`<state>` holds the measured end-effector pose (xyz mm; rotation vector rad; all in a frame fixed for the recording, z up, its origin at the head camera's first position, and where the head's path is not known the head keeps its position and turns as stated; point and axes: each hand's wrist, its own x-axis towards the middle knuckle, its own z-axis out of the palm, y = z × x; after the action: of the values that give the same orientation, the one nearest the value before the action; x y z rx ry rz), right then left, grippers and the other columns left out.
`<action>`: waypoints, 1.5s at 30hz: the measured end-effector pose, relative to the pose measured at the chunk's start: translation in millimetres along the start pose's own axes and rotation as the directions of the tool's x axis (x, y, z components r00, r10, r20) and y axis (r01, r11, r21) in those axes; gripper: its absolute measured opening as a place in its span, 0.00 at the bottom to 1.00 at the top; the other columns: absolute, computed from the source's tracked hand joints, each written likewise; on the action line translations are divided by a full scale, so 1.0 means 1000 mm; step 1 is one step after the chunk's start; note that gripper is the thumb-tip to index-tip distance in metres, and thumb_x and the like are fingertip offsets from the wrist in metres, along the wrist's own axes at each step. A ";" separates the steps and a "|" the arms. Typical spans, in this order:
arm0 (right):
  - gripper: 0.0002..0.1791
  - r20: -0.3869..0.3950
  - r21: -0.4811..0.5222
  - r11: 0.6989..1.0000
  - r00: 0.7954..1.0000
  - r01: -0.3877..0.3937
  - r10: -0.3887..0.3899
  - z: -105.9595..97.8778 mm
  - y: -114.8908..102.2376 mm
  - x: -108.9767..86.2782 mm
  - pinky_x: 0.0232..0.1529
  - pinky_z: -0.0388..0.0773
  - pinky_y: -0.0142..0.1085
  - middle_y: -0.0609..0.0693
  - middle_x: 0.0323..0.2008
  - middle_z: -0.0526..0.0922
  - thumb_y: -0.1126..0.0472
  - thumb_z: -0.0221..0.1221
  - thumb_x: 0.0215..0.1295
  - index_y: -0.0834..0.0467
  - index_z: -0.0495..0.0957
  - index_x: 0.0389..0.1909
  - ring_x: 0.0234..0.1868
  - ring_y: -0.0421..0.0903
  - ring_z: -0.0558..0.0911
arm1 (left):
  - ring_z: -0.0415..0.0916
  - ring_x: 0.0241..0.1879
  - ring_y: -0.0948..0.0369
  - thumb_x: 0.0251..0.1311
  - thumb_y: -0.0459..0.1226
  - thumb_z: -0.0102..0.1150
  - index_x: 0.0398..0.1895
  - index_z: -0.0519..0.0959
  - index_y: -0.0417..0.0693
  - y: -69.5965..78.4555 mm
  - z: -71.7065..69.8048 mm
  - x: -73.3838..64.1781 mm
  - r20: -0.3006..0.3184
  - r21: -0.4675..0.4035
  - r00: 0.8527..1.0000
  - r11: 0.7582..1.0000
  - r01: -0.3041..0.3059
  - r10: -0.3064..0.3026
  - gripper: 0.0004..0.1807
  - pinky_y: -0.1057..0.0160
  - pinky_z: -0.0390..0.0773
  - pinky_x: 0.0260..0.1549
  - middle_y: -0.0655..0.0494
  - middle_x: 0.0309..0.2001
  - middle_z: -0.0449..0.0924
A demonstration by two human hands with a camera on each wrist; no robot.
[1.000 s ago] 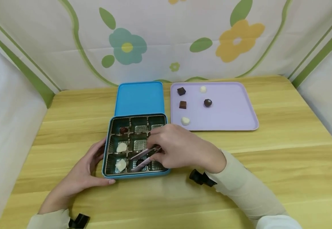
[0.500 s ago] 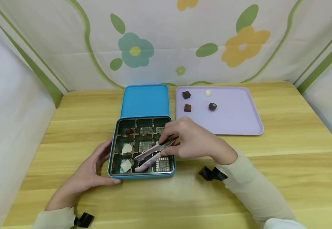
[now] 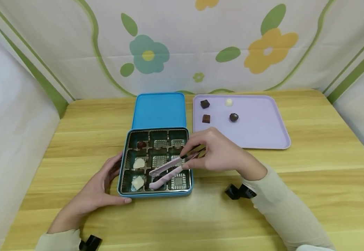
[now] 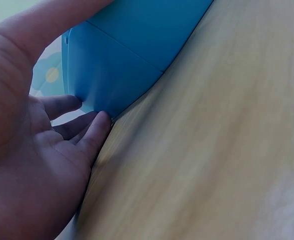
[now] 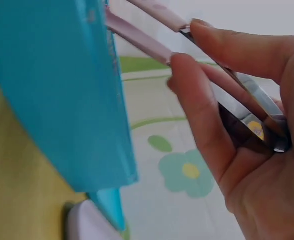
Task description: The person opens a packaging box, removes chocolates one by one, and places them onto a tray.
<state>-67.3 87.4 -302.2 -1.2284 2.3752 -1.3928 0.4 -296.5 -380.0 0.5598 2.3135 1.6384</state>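
My left hand (image 3: 91, 195) holds the near left corner of a blue tin box (image 3: 156, 196), thumb along the front and fingers at the left side (image 4: 121, 50). In my right hand (image 3: 222, 153) are pink-tipped tongs (image 3: 166, 177), pinched between thumb and fingers. Their arms stand apart, tips in the front middle compartment around a dark chocolate (image 3: 156, 179), which they partly cover. Inside the box's left column sit a white square chocolate (image 3: 138, 182), a white chocolate (image 3: 139, 162) and a reddish-brown one (image 3: 141, 144). In the right wrist view, the tongs (image 5: 141, 42) reach over the box wall.
A blue lid (image 3: 160, 109) lies behind the box. Right of it, a lilac tray (image 3: 260, 129) carries a dark chocolate (image 3: 205, 104), a brown square (image 3: 206, 118), a round dark one (image 3: 233, 117) and a white one (image 3: 229, 102). A flowered cloth (image 3: 182, 45) hangs behind.
My right hand has drawn back to the right, baring the box's right column; the tongs' tips stay by the dark chocolate. The hand now hides the white chocolate at the tray's near edge.
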 end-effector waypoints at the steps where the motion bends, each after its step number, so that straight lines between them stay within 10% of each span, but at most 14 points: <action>1: 0.09 -0.013 0.019 1.000 1.000 -0.015 0.016 0.000 0.002 -0.003 0.34 0.84 0.38 0.47 0.33 0.89 0.64 0.80 0.56 0.55 0.93 0.38 0.32 0.36 0.83 | 0.63 0.74 0.73 0.42 0.23 0.85 0.89 0.50 0.56 0.001 -0.001 0.000 0.001 0.003 1.000 1.000 0.001 -0.001 0.72 0.82 0.64 0.70 0.44 0.82 0.56; 30: 0.10 -0.052 0.357 0.908 0.966 -0.217 0.252 0.001 0.032 -0.022 0.31 0.89 0.41 0.59 0.33 0.90 0.71 0.72 0.63 0.63 0.90 0.45 0.26 0.52 0.89 | 0.63 0.75 0.71 0.42 0.23 0.85 0.89 0.51 0.58 -0.002 0.000 0.001 0.005 -0.016 1.000 1.000 0.012 -0.012 0.72 0.81 0.64 0.70 0.48 0.82 0.56; 45: 0.11 -0.152 0.462 0.835 0.900 -0.301 0.408 -0.008 0.051 -0.063 0.33 0.91 0.41 0.49 0.38 0.92 0.73 0.69 0.65 0.68 0.88 0.48 0.25 0.47 0.88 | 0.62 0.75 0.73 0.43 0.24 0.85 0.89 0.51 0.56 -0.001 0.000 0.001 0.008 -0.005 1.000 1.000 0.002 -0.002 0.71 0.81 0.64 0.70 0.46 0.82 0.56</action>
<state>-59.3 148.9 -354.5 -0.4888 2.1092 -1.8743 -0.2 -296.4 -380.6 0.5622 2.3031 1.6379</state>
